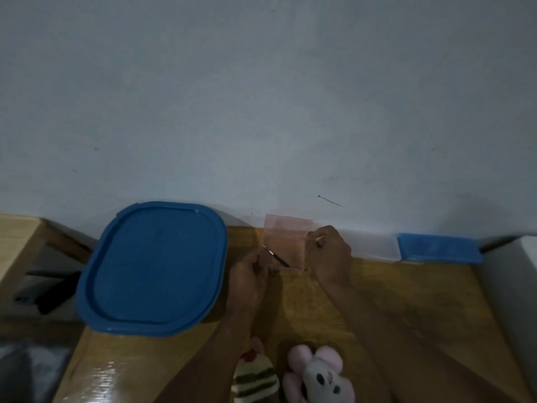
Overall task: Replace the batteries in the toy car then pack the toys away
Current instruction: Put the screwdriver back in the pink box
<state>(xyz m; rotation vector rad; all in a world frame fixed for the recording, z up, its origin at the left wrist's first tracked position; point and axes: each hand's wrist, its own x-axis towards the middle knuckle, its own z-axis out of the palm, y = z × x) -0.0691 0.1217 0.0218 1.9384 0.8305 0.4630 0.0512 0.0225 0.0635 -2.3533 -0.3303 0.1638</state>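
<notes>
Left hand (250,271): fingers curled on the near left corner of the clear pink box (286,237).
Right hand (328,251): pinching the box's right edge.
Thin dark tool (276,255): slanted across the box beside the left fingers; held or not, cannot tell.
Box position: far side of the table (319,309), by the wall.
Striped soft toy (254,379) and pink bunny (319,373): side by side at the near edge.
Blue-lidded tub (154,266): left of the hands.

Home corner: wooden table (319,309) against plain wall (261,97), plush rabbit (319,373), blue-lidded storage tub (154,266).
</notes>
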